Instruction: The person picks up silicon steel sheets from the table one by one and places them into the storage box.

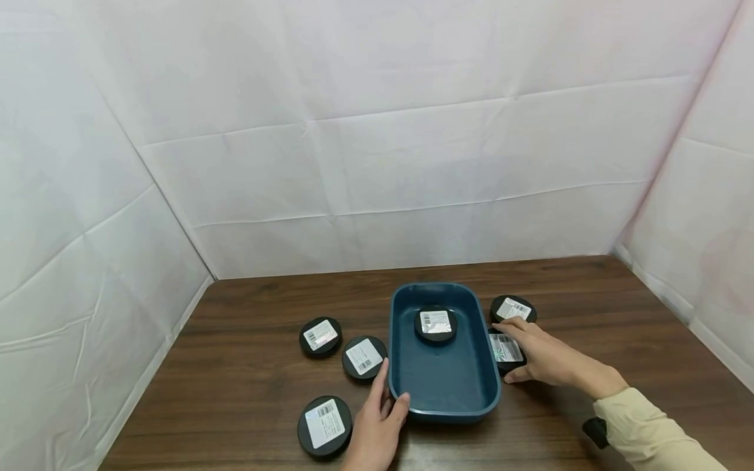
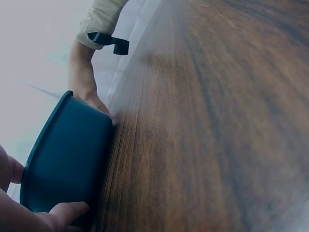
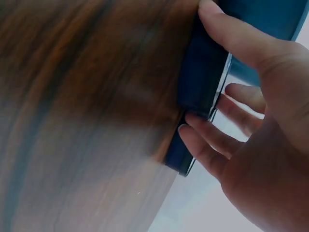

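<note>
A dark blue tray (image 1: 444, 386) sits on the table with one round black disc (image 1: 436, 325), labelled white, inside it. At its near left corner, my left hand (image 1: 377, 422) holds the tray, index finger along the left wall and thumb at the front. The right hand (image 1: 538, 353) spans a labelled black disc (image 1: 506, 350) right beside the tray's right wall. In the right wrist view, the thumb (image 3: 231, 34) lies at one side of this disc (image 3: 200, 77) and the fingers at the other. Just behind it, another labelled disc (image 1: 512, 308) is close to the fingertips.
Left of the tray lie three more labelled black discs: one at the back (image 1: 321, 337), one near the tray (image 1: 364, 358) and one in front (image 1: 324, 428). The brown wooden table (image 1: 235, 392) is bounded by white sheet walls (image 1: 412, 163) behind and at both sides.
</note>
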### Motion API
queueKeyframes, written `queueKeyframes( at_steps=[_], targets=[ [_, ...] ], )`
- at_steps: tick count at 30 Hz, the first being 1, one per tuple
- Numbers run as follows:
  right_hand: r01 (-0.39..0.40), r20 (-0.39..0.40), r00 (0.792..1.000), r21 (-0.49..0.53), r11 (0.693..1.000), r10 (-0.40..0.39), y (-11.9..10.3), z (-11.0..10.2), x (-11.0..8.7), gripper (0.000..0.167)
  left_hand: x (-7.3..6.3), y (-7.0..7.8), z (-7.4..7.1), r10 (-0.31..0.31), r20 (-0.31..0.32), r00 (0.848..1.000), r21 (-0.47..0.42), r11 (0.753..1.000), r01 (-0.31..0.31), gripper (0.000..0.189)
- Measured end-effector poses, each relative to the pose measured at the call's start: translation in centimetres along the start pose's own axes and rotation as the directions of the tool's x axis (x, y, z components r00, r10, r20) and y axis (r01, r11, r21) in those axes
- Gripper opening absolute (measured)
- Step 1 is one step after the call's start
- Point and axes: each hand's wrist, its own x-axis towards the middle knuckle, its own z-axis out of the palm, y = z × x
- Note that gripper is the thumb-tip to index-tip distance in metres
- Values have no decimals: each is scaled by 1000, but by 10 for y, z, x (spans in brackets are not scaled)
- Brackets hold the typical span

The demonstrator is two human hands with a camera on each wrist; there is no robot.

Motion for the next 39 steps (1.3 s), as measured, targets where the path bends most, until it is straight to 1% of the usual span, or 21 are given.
queueKeyframes(
  at_steps=[4, 9, 12, 16, 22, 28, 35, 39],
  targets=[
    [-47, 33, 998, 31, 998, 46, -3, -2, 2, 97, 0, 1, 0, 1, -4, 1000, 3, 1000, -1, 70],
    [-90, 74, 994, 53, 995, 86, -7, -2, 2, 94, 0, 2, 1, -6, -10, 1000, 6, 1000, 6, 70],
    [-116, 85, 990, 63, 991, 110, -9, -1, 1, 92, 0, 2, 1, -12, -12, 1000, 6, 1000, 12, 70],
    [-134, 75, 989, 65, 989, 129, -11, 0, 0, 91, 0, 1, 1, -9, -18, 1000, 8, 1000, 9, 70],
    [-138, 60, 989, 62, 989, 134, -11, 2, -1, 90, -2, 1, 2, 5, -24, 1000, 13, 1000, -4, 69],
    [-153, 61, 987, 66, 986, 149, -11, 3, -3, 91, -2, 0, 2, -15, -19, 1000, 11, 1000, 16, 70],
    [-157, 26, 987, 42, 987, 156, -10, 2, -2, 93, -2, 1, 2, 16, -28, 999, 18, 1000, -16, 69],
    [-156, 16, 988, 37, 987, 155, -9, 2, -2, 95, -3, 1, 2, 23, -27, 999, 15, 1000, -22, 69]
  ],
)
